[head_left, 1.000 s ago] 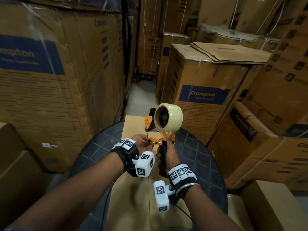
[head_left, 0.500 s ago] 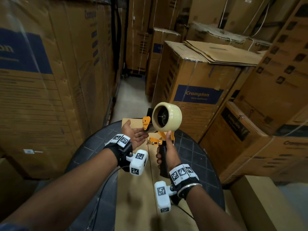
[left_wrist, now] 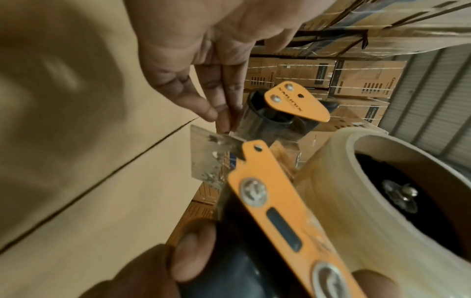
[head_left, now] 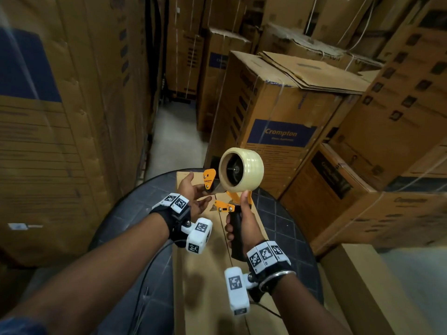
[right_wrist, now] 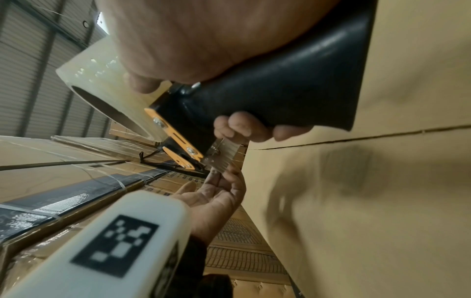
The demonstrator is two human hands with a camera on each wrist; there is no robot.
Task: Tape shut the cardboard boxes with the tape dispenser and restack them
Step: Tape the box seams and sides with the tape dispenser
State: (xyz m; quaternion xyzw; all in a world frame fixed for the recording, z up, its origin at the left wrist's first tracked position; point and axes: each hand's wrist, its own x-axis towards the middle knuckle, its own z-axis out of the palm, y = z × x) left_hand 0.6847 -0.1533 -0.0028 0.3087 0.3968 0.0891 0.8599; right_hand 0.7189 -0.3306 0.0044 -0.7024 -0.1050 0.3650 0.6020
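Box (head_left: 205,274) seam untaped below tape dispenser (head_left: 232,180); right hand (head_left: 242,223) grips its handle, left hand (head_left: 193,192) spread, fingertips at tape end.

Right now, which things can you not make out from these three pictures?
- Loose tape end: left wrist view, left hand fingers cover it at the tape dispenser.
- Dispenser handle: head view, right hand wraps it.
- Box seam under the dispenser: taped or not, too blurred.
- Small print on stacked cartons: blurred.
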